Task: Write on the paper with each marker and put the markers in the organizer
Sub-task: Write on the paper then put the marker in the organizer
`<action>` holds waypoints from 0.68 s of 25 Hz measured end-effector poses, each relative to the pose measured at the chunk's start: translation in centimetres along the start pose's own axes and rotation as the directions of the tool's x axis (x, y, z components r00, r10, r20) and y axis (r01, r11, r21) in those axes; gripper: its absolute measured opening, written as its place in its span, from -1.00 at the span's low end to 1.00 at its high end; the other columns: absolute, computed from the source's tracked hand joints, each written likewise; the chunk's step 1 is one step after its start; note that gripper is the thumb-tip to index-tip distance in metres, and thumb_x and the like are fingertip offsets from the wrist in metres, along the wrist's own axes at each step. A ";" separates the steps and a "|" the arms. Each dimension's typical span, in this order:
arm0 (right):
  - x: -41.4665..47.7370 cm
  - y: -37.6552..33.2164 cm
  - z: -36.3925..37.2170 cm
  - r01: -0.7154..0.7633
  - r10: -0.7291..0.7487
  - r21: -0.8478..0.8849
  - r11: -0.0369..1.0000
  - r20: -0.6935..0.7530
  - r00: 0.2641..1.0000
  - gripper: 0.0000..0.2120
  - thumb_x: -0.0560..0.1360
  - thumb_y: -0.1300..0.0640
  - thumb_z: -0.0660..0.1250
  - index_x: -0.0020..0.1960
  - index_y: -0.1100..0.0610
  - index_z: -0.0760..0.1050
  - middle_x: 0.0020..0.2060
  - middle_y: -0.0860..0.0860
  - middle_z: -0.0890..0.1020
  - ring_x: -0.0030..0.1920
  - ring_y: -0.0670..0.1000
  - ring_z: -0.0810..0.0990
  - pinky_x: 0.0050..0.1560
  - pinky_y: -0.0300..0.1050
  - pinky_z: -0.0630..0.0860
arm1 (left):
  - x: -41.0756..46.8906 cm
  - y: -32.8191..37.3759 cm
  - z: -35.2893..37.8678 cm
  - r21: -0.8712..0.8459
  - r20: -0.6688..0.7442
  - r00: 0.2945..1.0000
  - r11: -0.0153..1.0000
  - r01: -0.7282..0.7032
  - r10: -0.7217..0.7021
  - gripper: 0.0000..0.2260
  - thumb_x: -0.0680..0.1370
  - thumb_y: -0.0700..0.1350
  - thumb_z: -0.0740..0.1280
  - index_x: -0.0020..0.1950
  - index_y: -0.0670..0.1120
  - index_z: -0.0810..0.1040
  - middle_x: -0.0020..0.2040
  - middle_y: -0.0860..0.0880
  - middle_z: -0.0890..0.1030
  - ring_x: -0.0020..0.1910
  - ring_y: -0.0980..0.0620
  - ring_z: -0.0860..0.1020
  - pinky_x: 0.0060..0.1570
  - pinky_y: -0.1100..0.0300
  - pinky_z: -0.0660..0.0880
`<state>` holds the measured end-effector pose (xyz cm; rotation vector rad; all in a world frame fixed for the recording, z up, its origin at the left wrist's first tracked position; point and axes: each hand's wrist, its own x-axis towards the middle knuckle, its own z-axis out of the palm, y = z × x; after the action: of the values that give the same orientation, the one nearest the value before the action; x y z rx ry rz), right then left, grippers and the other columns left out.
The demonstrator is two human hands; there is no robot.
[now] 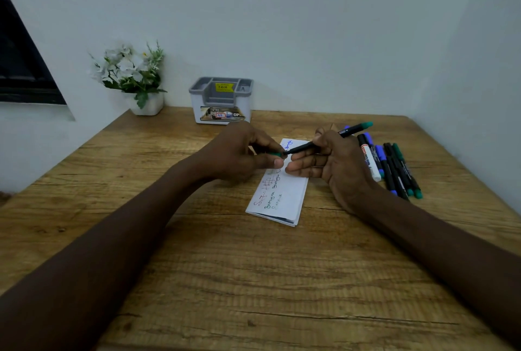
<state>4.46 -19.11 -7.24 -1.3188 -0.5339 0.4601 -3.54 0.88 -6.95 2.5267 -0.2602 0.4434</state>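
A black marker with green ends [349,131] is held level above the folded white paper [282,195], which bears red, green and blue writing. My right hand [332,164] holds the marker's barrel between thumb and fingers. My left hand [239,153] pinches the green cap at the marker's left end. Several more markers [392,167], blue, green and one white-bodied, lie in a row on the table right of my right hand. The grey and white organizer [221,101] stands at the back against the wall, and no markers show above its rim.
A white pot of artificial white flowers [132,77] stands at the back left of the wooden table [253,280]. Walls close in behind and on the right. A dark window frame [22,68] is at the far left.
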 end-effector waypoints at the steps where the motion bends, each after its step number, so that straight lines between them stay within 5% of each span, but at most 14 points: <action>1: 0.0 0.0 0.0 0.006 -0.006 0.001 1.000 -0.008 1.000 -0.62 0.66 0.24 0.13 -0.27 0.23 0.54 -0.29 0.28 0.69 -0.30 0.22 0.72 -0.02 0.20 0.65 | 0.0 0.0 0.0 -0.015 -0.013 1.000 1.000 0.005 -0.005 -0.77 0.52 -0.10 0.51 0.18 -0.06 0.72 0.02 0.17 0.69 -0.09 0.39 0.62 -0.15 0.50 0.48; 6: -0.6 0.2 -0.3 0.067 -0.064 -0.089 0.994 0.038 0.997 -0.96 0.52 0.33 0.43 -0.05 0.31 0.60 -0.23 0.30 0.72 -0.26 0.18 0.75 -0.19 0.02 0.71 | -0.2 0.4 0.2 -0.079 -0.065 0.998 0.997 0.014 -0.019 -0.79 0.52 -0.16 0.51 0.15 -0.09 0.72 0.00 0.00 0.75 -0.17 0.29 0.68 -0.17 0.40 0.56; 9: -0.7 0.4 -0.5 0.116 -0.110 -0.107 0.987 0.061 0.992 -0.81 0.46 0.37 0.48 0.03 0.45 0.60 -0.19 0.38 0.70 -0.25 0.20 0.75 -0.22 -0.01 0.71 | -0.2 0.5 0.5 -0.209 -0.142 0.987 0.977 0.042 -0.073 -0.82 0.47 -0.21 0.55 0.07 -0.17 0.75 -0.10 -0.06 0.76 -0.30 0.05 0.71 -0.26 0.15 0.67; 14: -0.8 0.4 -0.8 0.116 -0.114 -0.020 0.993 0.098 0.989 -0.85 0.47 0.41 0.43 0.02 0.46 0.58 -0.18 0.37 0.70 -0.23 0.22 0.75 -0.18 0.02 0.70 | 0.0 1.2 1.3 -0.253 -0.188 0.976 0.966 0.060 -0.110 -0.85 0.44 -0.24 0.57 -0.01 -0.22 0.76 -0.16 -0.05 0.75 -0.34 0.24 0.63 -0.31 0.39 0.48; 17: -0.7 0.5 -0.2 0.123 -0.125 0.039 0.992 0.065 0.990 -0.87 0.49 0.37 0.43 0.02 0.37 0.59 -0.12 0.33 0.72 -0.17 0.19 0.75 -0.11 0.05 0.71 | 0.0 1.3 1.2 -0.451 -0.230 0.955 0.890 0.067 -0.188 -0.85 0.45 -0.28 0.55 0.00 -0.26 0.73 -0.16 -0.04 0.74 -0.31 0.19 0.61 -0.30 0.31 0.51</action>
<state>3.99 -19.60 -7.83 -1.2325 -0.6574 0.4101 -3.54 -0.84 -7.25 1.9994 -0.0741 0.5939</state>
